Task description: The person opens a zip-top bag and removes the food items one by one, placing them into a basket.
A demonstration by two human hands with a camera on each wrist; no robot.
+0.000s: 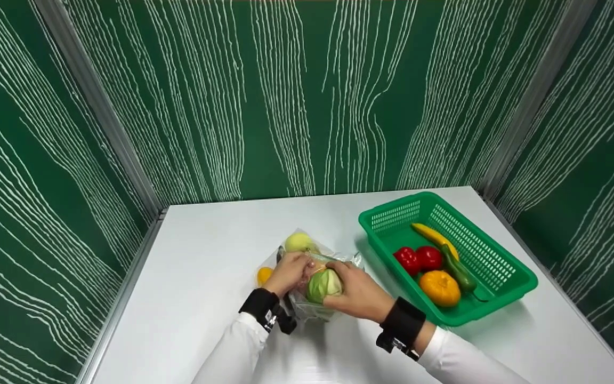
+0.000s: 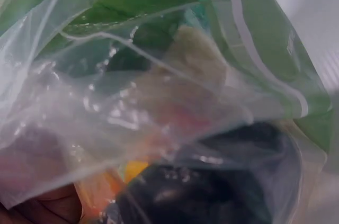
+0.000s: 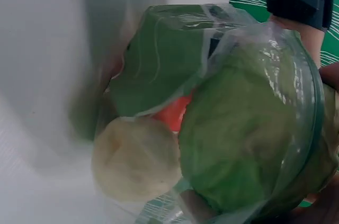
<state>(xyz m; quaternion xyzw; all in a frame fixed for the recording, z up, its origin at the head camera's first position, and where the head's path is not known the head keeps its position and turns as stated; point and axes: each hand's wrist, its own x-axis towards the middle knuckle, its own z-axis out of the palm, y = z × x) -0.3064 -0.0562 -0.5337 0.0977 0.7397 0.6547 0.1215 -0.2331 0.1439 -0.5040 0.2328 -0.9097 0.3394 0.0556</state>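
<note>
A green cabbage (image 1: 324, 286) is gripped by my right hand (image 1: 363, 290), thumb on its near side and fingers over the far side. It sits at the mouth of a clear zip bag (image 1: 357, 260); in the right wrist view, bag film covers part of the cabbage (image 3: 238, 123). My left hand (image 1: 290, 273) pinches the bag's edge beside the cabbage. Through the film show a yellow-green round fruit (image 1: 300, 241), an orange-yellow piece (image 1: 264, 275) and a dark, glossy thing (image 2: 212, 192). A pale round item (image 3: 135, 158) and something red (image 3: 175, 113) lie beside the cabbage.
To the right stands a green plastic basket (image 1: 392, 266). Inside are a yellow banana-like piece (image 1: 435, 238), red peppers or tomatoes (image 1: 407, 261), a long green pepper (image 1: 459, 269) and an orange pumpkin (image 1: 439, 288). White-lined green walls (image 1: 339, 106) border the white table (image 1: 200, 266).
</note>
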